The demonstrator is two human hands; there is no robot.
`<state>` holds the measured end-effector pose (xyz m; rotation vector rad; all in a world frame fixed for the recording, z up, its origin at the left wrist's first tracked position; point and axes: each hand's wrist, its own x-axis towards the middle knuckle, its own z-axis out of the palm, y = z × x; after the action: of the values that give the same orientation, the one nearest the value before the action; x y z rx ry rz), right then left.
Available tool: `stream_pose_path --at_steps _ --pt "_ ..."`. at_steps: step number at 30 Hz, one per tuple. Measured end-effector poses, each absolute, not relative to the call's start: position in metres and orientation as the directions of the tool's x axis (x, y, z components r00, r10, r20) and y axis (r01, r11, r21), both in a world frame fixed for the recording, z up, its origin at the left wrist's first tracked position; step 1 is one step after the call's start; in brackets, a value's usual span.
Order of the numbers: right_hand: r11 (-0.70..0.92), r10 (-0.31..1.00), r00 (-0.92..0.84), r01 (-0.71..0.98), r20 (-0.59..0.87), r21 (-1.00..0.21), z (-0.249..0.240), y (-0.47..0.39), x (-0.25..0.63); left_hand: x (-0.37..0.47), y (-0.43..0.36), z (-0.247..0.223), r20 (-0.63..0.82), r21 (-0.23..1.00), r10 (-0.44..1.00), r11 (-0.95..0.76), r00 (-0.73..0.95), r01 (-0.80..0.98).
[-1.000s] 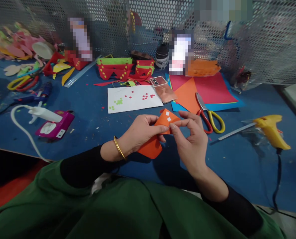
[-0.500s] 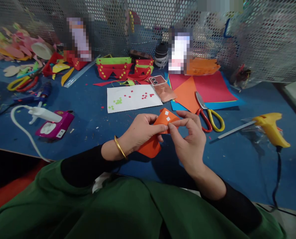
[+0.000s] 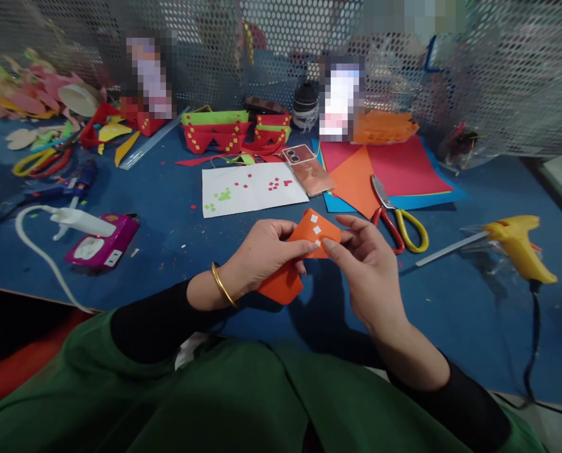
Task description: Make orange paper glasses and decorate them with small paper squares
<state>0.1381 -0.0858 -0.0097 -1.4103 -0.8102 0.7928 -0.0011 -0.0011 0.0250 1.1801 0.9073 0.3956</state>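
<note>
Between my hands is a folded orange paper piece (image 3: 281, 286) with small white diamond-shaped pieces (image 3: 314, 218) in a row on its upper part. My left hand (image 3: 262, 251) grips it from the left, thumb on top and fingers beneath. My right hand (image 3: 370, 270) holds its right edge, the thumb pressing beside the lowest white piece, which is partly covered. Beyond them a white sheet (image 3: 233, 195) bears loose green and red paper bits. Scissors (image 3: 389, 211) with red and yellow handles lie by my right fingertips.
A copper-coloured phone (image 3: 309, 171) rests against the white sheet. Red, blue and orange paper (image 3: 398, 173) lies behind the scissors. At right is a yellow glue gun (image 3: 517, 245); at left, a purple power strip (image 3: 104, 242) with a plug. Red and green paper crafts (image 3: 214, 133) stand at the back.
My right thumb has shifted from a pinch with the index finger to lying on the paper, and a third white piece now shows. The other right fingers have moved to the paper's right edge.
</note>
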Motion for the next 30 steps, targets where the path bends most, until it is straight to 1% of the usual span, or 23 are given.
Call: stream_pose_path --at_steps 5,12,17,22,30 --pt "-0.002 0.855 0.519 0.034 0.016 -0.999 -0.0103 -0.0872 0.1387 -0.0009 -0.0012 0.0247 -0.408 0.910 0.689 0.360 0.599 0.206" --pt "-0.004 0.858 0.514 0.017 0.005 -1.000 -0.0097 -0.0870 0.1386 -0.0007 -0.0006 0.0245 -0.409 0.911 0.691 0.344 0.596 0.227" --pt "0.002 0.848 0.530 0.031 0.018 -1.000 -0.0097 -0.0868 0.1380 -0.0013 0.0004 0.0229 -0.399 0.915 0.688 0.343 0.607 0.214" --pt "0.007 0.851 0.525 0.022 0.017 -1.000 -0.0092 -0.0863 0.1382 -0.0034 0.0014 0.0226 -0.397 0.910 0.654 0.369 0.644 0.186" --pt "-0.001 0.851 0.526 0.021 0.011 -1.000 -0.0086 -0.0875 0.1367 -0.0061 0.0029 0.0225 -0.398 0.917 0.666 0.307 0.630 0.254"
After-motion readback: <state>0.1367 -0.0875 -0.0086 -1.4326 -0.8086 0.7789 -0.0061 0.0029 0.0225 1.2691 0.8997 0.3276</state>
